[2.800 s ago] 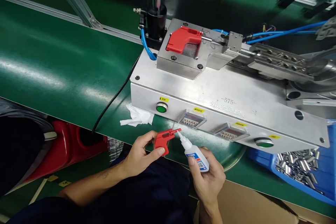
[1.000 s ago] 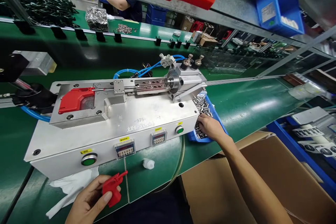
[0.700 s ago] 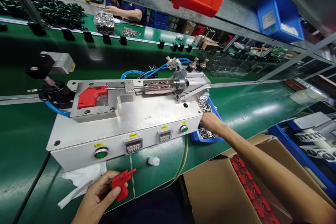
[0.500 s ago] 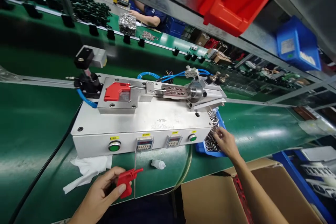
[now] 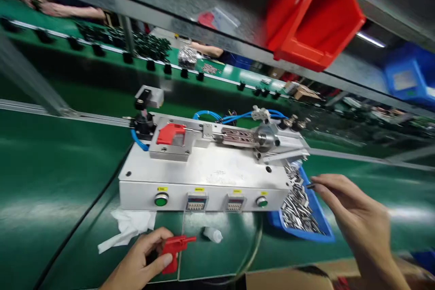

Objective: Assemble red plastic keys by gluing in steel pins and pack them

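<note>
My left hand grips a red plastic pistol-shaped part, its thin nozzle pointing right, over the front of the bench. At the right, my right hand pinches a small metal pin between thumb and fingertips. It hovers beside the blue bin, which holds many loose metal pins. Between the hands stands a white machine with green buttons and two counters. A second red part lies in the metal fixture on its top, with a rod meeting its right end.
A white cloth and a small translucent bottle lie before the machine. A black cable runs down at left. Overhead, a shelf carries a red bin and a blue bin. A cardboard box stands at the lower edge. Other people's arms show across the bench.
My right hand has come up and rightward out of the blue bin with a metal pin. My left hand still holds the red part. The camera view has shifted.
</note>
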A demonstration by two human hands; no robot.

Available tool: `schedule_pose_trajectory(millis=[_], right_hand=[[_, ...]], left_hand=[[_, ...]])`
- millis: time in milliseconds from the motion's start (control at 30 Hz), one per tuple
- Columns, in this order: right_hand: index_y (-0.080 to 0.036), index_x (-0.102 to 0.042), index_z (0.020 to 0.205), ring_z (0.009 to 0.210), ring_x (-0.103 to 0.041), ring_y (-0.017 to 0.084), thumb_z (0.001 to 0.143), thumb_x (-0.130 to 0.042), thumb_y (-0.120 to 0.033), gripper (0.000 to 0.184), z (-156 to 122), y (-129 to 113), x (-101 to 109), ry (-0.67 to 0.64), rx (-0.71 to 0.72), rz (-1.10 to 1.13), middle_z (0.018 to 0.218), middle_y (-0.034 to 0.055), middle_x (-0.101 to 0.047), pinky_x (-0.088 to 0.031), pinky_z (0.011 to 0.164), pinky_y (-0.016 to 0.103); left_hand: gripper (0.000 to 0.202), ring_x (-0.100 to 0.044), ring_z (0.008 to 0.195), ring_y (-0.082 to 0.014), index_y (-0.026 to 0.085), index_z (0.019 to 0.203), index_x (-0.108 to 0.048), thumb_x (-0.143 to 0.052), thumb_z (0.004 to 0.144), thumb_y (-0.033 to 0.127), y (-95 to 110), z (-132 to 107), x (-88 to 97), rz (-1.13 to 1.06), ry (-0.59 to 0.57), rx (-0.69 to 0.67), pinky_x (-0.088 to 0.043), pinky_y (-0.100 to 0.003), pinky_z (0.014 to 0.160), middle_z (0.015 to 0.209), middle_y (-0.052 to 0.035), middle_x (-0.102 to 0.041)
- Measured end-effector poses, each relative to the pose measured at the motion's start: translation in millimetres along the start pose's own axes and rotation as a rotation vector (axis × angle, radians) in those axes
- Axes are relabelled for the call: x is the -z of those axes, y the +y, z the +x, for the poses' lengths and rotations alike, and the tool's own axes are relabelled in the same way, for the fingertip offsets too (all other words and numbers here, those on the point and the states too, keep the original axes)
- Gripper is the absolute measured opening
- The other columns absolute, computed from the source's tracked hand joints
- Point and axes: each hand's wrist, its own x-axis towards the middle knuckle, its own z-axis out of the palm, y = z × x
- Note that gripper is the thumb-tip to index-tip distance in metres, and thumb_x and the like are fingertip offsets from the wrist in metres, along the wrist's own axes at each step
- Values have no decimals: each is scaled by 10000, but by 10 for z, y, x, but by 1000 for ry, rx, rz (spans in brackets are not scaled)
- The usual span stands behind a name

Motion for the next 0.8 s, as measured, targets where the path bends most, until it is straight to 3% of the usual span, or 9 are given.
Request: schedule_pose_trajectory(millis=[100,267,367,433,533,667,800], right_hand=[[-264,-757,969,803,-712,216,936,-725,-402,146,281,-434,-242,2,222,38,906,57,-758,-603,808,364],[-249,-710,902,834,-708,216,1011,-580,-294,176,843,-1045,-1176,-180,596,171,888,47,-756,-575,808,366],[-231,-729,921,903,-686,226,1005,-544,-204,205,1063,-1241,-1713,-226,685,128,935,63,-754,-544,842,369],[-216,-755,943,914,-668,239,998,-539,-168,228,1125,-1274,-1935,-274,722,45,945,80,-750,-528,827,373],[-213,-787,1047,953,-663,255,1026,-512,-168,279,1128,-1214,-2040,-338,763,-17,1018,96,-754,-531,859,400],[-203,-796,1161,1041,-650,287,1071,-467,-213,342,1067,-1146,-1959,-316,817,-73,1112,118,-751,-541,891,446],[-198,-810,1131,1051,-628,304,1072,-476,-242,342,1035,-1283,-1910,-315,794,-174,1114,130,-741,-540,884,458]], left_hand=[[457,-620,860,-212,205,1033,-699,-691,934,651,96,76,-36,5,-14,-32,-486,-277,803,919,-38,-667],[482,-582,810,-190,187,1020,-680,-705,918,657,154,133,-38,17,-13,-83,-441,-276,761,885,-27,-640],[519,-575,815,-190,179,1010,-672,-725,895,683,115,131,-34,11,35,-115,-442,-283,780,889,-30,-633],[531,-569,810,-189,176,1002,-675,-733,885,691,103,131,-28,18,57,-137,-441,-281,775,886,-32,-635],[514,-560,791,-182,169,992,-680,-742,883,668,137,144,-15,26,54,-155,-436,-275,755,859,-24,-625],[445,-537,758,-170,163,984,-683,-755,884,591,227,171,11,61,16,-140,-428,-265,722,845,-21,-625],[412,-516,737,-164,167,970,-674,-763,867,556,262,192,28,38,-13,-137,-427,-256,694,832,-17,-614]])
